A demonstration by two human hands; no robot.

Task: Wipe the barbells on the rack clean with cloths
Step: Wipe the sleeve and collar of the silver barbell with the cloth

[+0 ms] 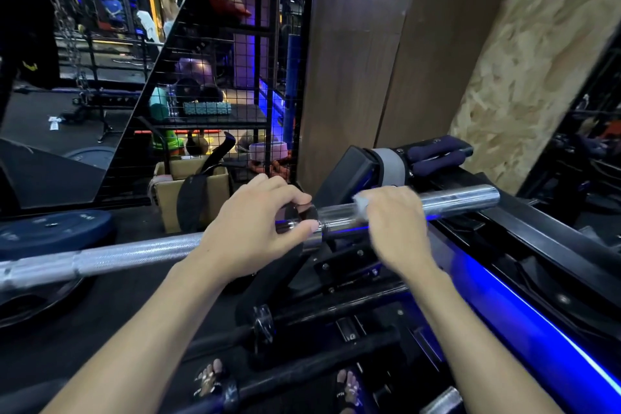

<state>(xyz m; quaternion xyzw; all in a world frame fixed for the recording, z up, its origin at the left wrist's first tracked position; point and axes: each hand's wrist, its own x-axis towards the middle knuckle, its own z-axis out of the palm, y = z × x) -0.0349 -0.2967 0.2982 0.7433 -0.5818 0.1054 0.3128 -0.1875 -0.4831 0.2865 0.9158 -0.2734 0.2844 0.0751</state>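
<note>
A chrome barbell (134,254) lies across the view on the black rack (524,232), its knurled shaft running left and its smooth sleeve (463,199) pointing right. My left hand (258,228) is closed around the bar at the sleeve's collar. My right hand (391,218) is on top of the sleeve and presses a small white cloth (362,203) against it. Only a corner of the cloth shows past my fingers. Two darker barbells (302,370) lie lower on the rack, near my feet.
A blue-lit rail (537,329) runs along the rack on the right. Blue weight plates (50,232) sit at left, a cardboard box (191,191) with a black strap stands behind the bar, and a wire-mesh shelf (218,84) holds gym gear. A brown pillar (353,60) rises behind.
</note>
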